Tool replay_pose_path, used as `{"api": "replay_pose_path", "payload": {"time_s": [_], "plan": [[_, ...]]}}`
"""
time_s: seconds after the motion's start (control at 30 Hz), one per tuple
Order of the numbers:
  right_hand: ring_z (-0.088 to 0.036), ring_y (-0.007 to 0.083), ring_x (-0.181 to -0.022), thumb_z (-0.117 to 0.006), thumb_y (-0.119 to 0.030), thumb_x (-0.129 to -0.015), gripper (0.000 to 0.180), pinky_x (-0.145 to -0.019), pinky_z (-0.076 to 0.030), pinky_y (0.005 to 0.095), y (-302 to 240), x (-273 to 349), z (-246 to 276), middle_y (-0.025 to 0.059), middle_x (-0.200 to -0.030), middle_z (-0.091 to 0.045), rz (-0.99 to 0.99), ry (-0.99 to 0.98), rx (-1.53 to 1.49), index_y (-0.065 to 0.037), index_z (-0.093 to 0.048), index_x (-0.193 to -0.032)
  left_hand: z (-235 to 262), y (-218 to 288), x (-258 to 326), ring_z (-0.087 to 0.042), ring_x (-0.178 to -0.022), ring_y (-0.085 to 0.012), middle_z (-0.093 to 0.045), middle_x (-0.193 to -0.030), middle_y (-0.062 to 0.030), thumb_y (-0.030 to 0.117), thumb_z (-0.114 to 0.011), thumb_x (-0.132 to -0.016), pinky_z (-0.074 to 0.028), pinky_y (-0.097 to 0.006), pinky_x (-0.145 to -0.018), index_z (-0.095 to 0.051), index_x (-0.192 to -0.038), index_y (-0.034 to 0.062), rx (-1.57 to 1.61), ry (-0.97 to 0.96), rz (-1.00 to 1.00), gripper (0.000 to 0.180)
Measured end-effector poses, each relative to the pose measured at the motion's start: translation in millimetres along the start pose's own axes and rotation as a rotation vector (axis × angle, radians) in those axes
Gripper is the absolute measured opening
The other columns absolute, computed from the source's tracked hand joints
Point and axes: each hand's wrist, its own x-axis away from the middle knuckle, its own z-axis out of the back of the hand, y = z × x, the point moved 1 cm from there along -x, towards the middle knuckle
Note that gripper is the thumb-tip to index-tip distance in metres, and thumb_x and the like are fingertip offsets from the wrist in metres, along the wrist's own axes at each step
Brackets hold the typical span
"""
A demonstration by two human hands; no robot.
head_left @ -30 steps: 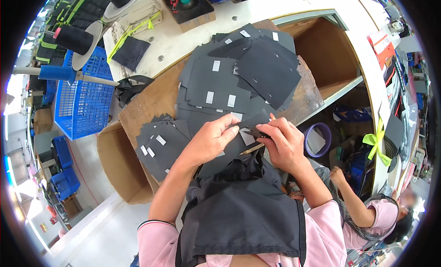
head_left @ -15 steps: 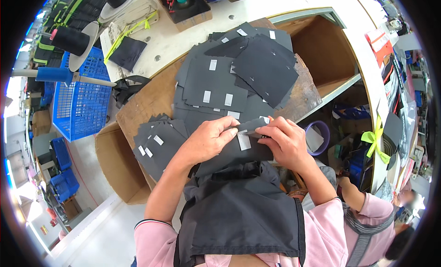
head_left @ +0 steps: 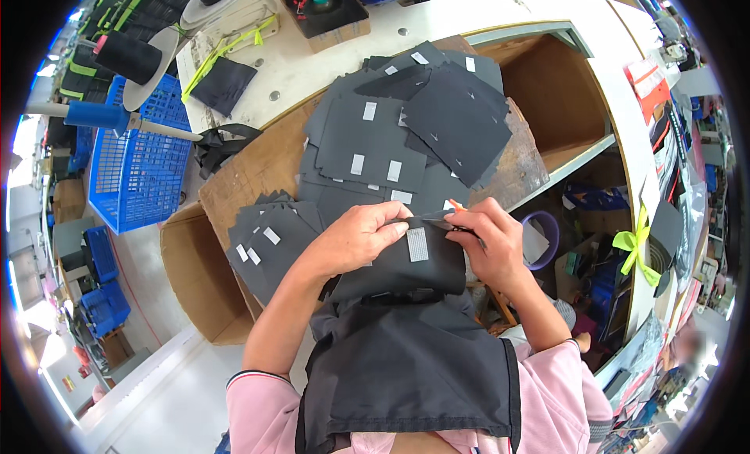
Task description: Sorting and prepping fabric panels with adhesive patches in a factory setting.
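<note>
My left hand (head_left: 361, 239) pinches the top edge of a dark grey fabric panel (head_left: 391, 276) between thumb and fingers. The panel lies over my lap and carries a white rectangular patch (head_left: 419, 245). At the same edge, just right of the patch, my right hand (head_left: 494, 239) is closed on small thread snips (head_left: 437, 222). Their dark blade points left along the edge, and an orange bit shows by the fingertips; the rest is hidden in the hand. Beyond my hands lies a heap of similar panels (head_left: 332, 134) with white patches. A smaller pile (head_left: 285, 239) lies left of my left hand.
A brown board (head_left: 242, 173) bears the piles. Behind it runs a white table (head_left: 328, 67) with a box of small items (head_left: 336, 34). Left are a blue basket (head_left: 129, 181), a thread cone (head_left: 129, 60) and an open carton (head_left: 199, 282); right, a purple-rimmed bin (head_left: 556, 239).
My right hand has turned slightly, so the snips' blade and orange bit now show at the panel edge. My left hand keeps its pinch. The person at lower right is now mostly hidden.
</note>
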Motion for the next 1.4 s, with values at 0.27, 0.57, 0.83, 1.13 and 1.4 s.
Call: {"api": "replay_pose_path", "payload": {"time_s": [0.27,0.57,0.83,1.13,1.4], "plan": [[-0.044,0.0145,-0.062,-0.072,-0.007,-0.071,0.018,-0.057,-0.033,0.027,18.4,-14.2,-4.7,0.0036,-0.068,-0.043,-0.549,-0.362,-0.62,0.001,-0.056,-0.073,16.3,-7.0,11.6,-0.055,-0.091,-0.0079,-0.063,-0.099,-0.0038,0.012,-0.059,-0.086,-0.044,-0.022,-0.08,-0.056,-0.115,-0.0021,0.229,-0.166,0.02,0.033],[-0.057,0.0224,-0.065,-0.071,-0.005,-0.071,0.032,-0.054,-0.046,0.0308,-0.7,-8.2,-20.0,0.0088,-0.087,-0.057,-0.275,0.235,0.008,-0.004,-0.056,-0.099,10.5,-27.9,28.8,-0.053,-0.083,-0.006,-0.062,-0.09,0.0009,0.019,-0.056,-0.091,-0.042,-0.022,-0.077,-0.063,-0.102,-0.0008,0.483,0.14,0.09,0.023],[-0.053,0.0221,-0.059,-0.074,-0.009,-0.066,0.031,-0.053,-0.044,0.031,-17.7,-2.5,-27.8,0.0055,-0.083,-0.055,-0.02,-0.056,-0.125,-0.008,-0.059,-0.093,6.2,-23.0,26.6,-0.04,-0.072,-0.002,-0.051,-0.078,0.0066,0.021,-0.054,-0.093,-0.034,-0.018,-0.066,-0.059,-0.087,0.0024,0.405,0.189,0.056,0.02],[-0.053,0.0175,-0.057,-0.073,-0.011,-0.066,0.03,-0.052,-0.043,0.0277,-29.2,-5.3,-24.3,0.0028,-0.074,-0.053,0.093,0.044,0.057,-0.005,-0.061,-0.093,-1.4,-13.3,25.2,-0.039,-0.067,-0.0011,-0.049,-0.071,0.0077,0.019,-0.055,-0.092,-0.033,-0.018,-0.059,-0.061,-0.082,0.0014,0.267,0.276,0.106,0.022],[-0.054,0.0182,-0.059,-0.074,-0.01,-0.065,0.029,-0.052,-0.044,0.028,-27.0,5.7,-24.4,0.003,-0.073,-0.053,0.089,0.105,0.0,-0.005,-0.062,-0.091,-3.6,-8.9,27.0,-0.035,-0.058,-0.0022,-0.043,-0.06,0.0054,0.024,-0.056,-0.092,-0.031,-0.022,-0.05,-0.06,-0.082,-0.0011,0.127,0.341,0.102,0.028]]}}
